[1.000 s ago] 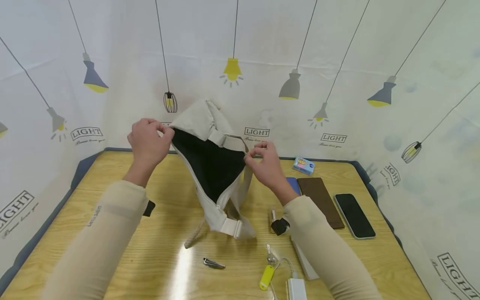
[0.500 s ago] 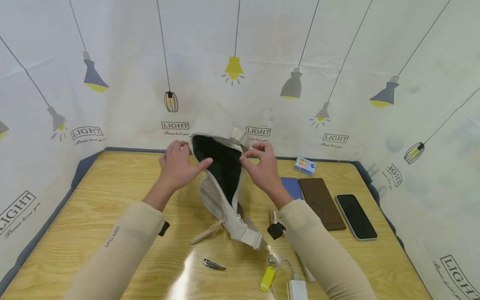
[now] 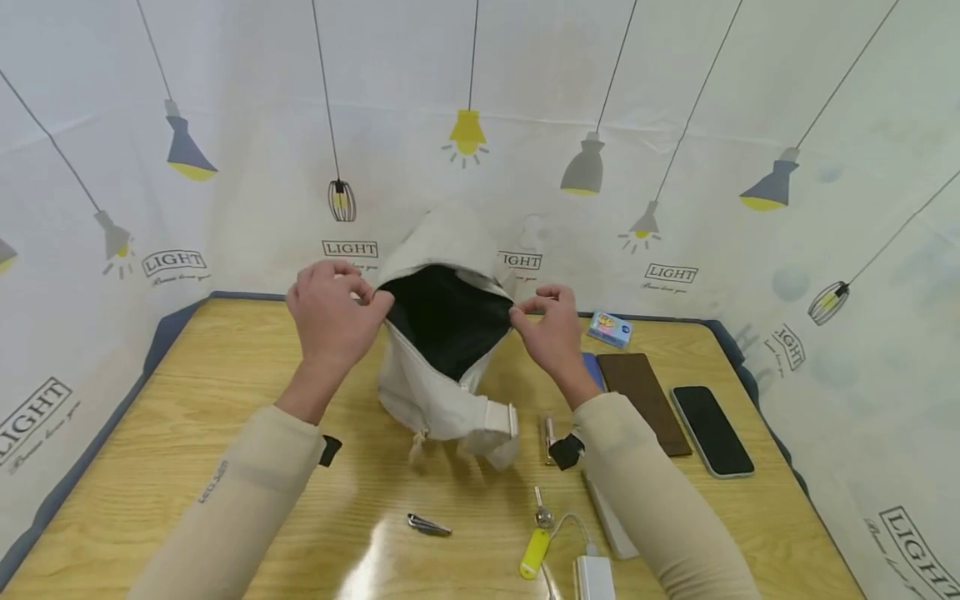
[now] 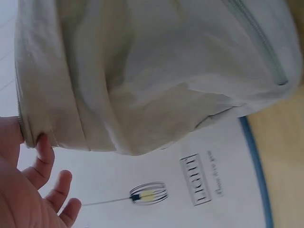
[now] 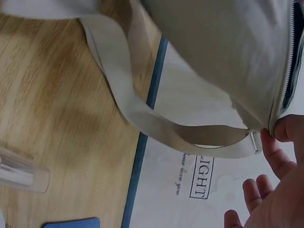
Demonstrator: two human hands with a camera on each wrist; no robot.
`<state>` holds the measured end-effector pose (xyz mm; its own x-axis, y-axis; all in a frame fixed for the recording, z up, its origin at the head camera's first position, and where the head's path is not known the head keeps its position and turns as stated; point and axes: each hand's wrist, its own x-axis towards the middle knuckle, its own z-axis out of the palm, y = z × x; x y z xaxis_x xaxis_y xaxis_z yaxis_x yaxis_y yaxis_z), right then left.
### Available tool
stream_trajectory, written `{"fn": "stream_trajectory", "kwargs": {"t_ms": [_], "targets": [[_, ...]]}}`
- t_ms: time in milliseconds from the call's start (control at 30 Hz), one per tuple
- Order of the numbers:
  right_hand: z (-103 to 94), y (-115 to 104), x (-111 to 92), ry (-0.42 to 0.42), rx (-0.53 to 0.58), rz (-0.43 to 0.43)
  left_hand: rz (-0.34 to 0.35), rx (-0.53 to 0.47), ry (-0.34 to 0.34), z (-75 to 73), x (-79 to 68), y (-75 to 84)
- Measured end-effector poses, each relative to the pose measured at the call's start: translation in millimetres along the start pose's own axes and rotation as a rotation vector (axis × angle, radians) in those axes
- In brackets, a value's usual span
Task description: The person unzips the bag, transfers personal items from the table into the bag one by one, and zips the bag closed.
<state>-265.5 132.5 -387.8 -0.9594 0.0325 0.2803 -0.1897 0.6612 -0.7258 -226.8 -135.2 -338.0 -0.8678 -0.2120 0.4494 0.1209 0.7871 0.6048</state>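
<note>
Well, 2 hands (image 3: 333,317) (image 3: 551,332) pinch bag (image 3: 438,412); dark interior (image 3: 448,321) unreadable.

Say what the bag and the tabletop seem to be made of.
The bag: probably matte fabric like canvas, given its soft creases. The tabletop: wood or laminate, glossy; it shows grain lines and a bright reflection. Which, I can't tell.

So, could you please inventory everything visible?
Soft fabric bag: one, cream, centre
Small box: one, blue, back right
Flat booklet: one, blue, right
Flat case: one, brown, right
Smartphone: one, black screen, right
Slim tube: one, clear, right
Nail clipper: one, silver, front
Key, tag: one each, silver, yellow, front
Charging block, cable: one each, white, front
Flat slab: one, pale, right
Wooden table: one, tan, below
Printed backdrop: one, white, behind
Sleeves: two, beige, forearms
Left grip, right grip: two, bag edges
</note>
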Motion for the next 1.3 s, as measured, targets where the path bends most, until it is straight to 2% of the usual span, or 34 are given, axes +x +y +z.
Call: {"fn": "stream_trajectory", "kwargs": {"t_ms": [100,167,233,300,400,500,567,633,700,867,1000,1133,1300], "targets": [[-4.0,2.0,1.2,-0.019,0.018,0.037,0.021,-0.068,0.099,-15.0,10.2,4.9],[-6.0,0.3,1.8,-0.021,0.020,0.037,0.019,-0.099,0.126,-25.4,16.5,6.8],[-8.1,-2.8,2.2,-0.024,0.028,0.029,-0.006,-0.129,0.125,-35.4,20.9,6.4],[-10.2,-6.1,3.0,-0.030,0.030,0.024,-0.048,-0.153,0.097,-43.1,24.0,3.1],[-13.3,-7.3,5.1,-0.055,0.038,0.042,-0.155,-0.202,0.020,-47.7,26.1,-7.8],[-16.0,-3.1,6.1,-0.110,0.072,0.108,-0.238,-0.222,-0.040,-44.0,25.1,-22.8],[-17.1,2.5,5.6,-0.145,0.082,0.160,-0.247,-0.189,-0.056,-38.5,22.9,-33.3],[-17.2,7.4,4.0,-0.174,0.081,0.194,-0.228,-0.135,-0.066,-32.3,19.5,-43.1],[-16.2,11.2,2.1,-0.178,0.052,0.193,-0.211,-0.071,-0.082,-27.3,15.9,-50.7],[-9.4,13.0,-1.3,-0.127,-0.033,0.107,-0.182,0.011,-0.144,-20.6,11.6,-62.8],[-2.2,11.6,-2.3,-0.103,-0.080,0.044,-0.094,0.019,-0.163,-15.2,10.5,-69.1],[3.1,9.8,-4.0,-0.112,-0.127,0.009,-0.024,0.018,-0.145,-10.1,9.0,-73.4],[3.8,8.7,-7.8,-0.129,-0.117,-0.016,-0.020,0.024,-0.140,-8.9,7.9,-76.5]]}}
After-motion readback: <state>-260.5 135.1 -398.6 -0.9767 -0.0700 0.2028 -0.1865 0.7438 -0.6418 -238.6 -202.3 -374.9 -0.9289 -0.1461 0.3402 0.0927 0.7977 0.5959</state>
